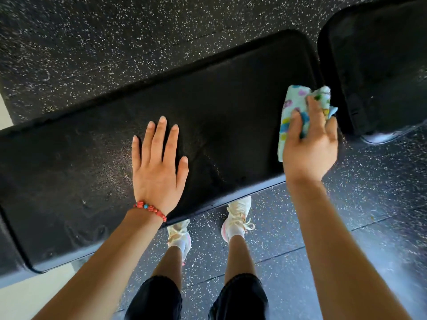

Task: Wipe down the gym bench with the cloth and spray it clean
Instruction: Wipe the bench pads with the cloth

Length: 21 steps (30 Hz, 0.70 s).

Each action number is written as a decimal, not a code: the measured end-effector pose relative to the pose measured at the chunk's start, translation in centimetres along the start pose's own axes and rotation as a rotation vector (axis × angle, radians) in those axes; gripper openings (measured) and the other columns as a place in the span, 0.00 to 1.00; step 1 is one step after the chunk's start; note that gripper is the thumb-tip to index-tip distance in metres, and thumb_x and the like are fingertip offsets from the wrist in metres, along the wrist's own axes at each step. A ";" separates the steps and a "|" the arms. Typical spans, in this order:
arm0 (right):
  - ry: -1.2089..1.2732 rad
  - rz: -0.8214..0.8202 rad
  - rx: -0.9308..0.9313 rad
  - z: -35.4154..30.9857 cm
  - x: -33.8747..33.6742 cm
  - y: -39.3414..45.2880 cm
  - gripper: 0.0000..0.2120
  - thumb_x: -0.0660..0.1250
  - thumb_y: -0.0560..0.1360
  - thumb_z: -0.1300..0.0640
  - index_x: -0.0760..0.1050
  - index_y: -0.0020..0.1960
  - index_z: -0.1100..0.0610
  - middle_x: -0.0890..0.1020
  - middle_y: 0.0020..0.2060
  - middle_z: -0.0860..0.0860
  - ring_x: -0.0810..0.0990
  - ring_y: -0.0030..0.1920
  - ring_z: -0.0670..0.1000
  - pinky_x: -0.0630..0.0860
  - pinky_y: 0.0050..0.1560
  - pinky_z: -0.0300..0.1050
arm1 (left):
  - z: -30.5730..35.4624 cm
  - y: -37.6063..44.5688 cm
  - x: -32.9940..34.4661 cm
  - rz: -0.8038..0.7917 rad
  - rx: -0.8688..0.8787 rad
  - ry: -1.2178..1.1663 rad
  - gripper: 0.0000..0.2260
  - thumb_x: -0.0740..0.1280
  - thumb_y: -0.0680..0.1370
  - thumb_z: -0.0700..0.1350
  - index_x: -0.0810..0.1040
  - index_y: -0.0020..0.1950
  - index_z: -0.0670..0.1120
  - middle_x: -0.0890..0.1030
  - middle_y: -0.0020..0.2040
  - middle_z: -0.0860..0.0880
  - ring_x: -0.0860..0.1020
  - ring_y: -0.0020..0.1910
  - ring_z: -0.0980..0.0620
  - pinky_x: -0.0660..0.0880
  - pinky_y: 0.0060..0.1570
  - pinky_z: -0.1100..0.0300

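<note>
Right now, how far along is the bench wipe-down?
Mid-job, by the look of it. The bench pad shows faint sheen and streaks near its middle, suggesting some wiping or spray. In hand: the right hand holds the patterned cloth at the pad's right end, while the left hand lies flat on it. Left: the pad's left part looks dull; no spray bottle is visible.

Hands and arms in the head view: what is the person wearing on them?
Both forearms are bare, with no sleeves or gloves in view. The left hand has a red beaded bracelet with one blue bead at the wrist. The right hand shows nothing worn.
</note>
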State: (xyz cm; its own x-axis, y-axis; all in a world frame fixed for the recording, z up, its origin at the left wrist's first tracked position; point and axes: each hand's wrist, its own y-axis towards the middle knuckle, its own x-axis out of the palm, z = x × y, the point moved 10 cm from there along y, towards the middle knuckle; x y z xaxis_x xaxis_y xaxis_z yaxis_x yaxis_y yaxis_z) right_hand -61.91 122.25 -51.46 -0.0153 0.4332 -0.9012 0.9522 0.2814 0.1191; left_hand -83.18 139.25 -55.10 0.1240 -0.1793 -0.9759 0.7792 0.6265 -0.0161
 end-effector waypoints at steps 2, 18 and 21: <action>0.026 0.011 -0.068 -2.4 0.4 -3.1 0.15 0.64 0.76 0.55 0.76 0.61 0.57 0.78 0.42 0.64 0.78 0.41 0.64 0.75 0.36 0.51 | 0.1 0.0 0.1 0.009 0.010 -0.010 0.23 0.55 0.78 0.48 0.63 0.72 0.41 0.63 0.73 0.40 0.59 0.72 0.40 0.51 0.70 0.42; -0.004 -0.064 -0.052 3.1 -1.3 -0.8 0.16 0.64 0.76 0.53 0.75 0.63 0.55 0.77 0.43 0.64 0.78 0.40 0.65 0.76 0.34 0.54 | 3.5 2.3 -0.6 -0.008 0.090 -0.049 0.23 0.56 0.78 0.48 0.65 0.70 0.39 0.64 0.72 0.38 0.60 0.71 0.38 0.52 0.70 0.42; 0.031 -0.034 -0.054 3.0 -1.5 -0.8 0.15 0.64 0.76 0.54 0.75 0.62 0.56 0.78 0.44 0.64 0.78 0.40 0.64 0.76 0.33 0.52 | 6.3 3.9 -0.5 0.009 0.125 -0.073 0.23 0.57 0.78 0.47 0.65 0.70 0.39 0.65 0.72 0.38 0.61 0.71 0.37 0.52 0.69 0.41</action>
State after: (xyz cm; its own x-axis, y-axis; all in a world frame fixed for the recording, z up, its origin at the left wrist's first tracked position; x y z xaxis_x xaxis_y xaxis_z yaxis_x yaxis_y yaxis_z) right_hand -61.71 118.87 -51.47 -0.0579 0.4483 -0.8920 0.9329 0.3424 0.1115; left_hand -76.39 137.02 -53.32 0.1725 -0.2315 -0.9574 0.8477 0.5299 0.0245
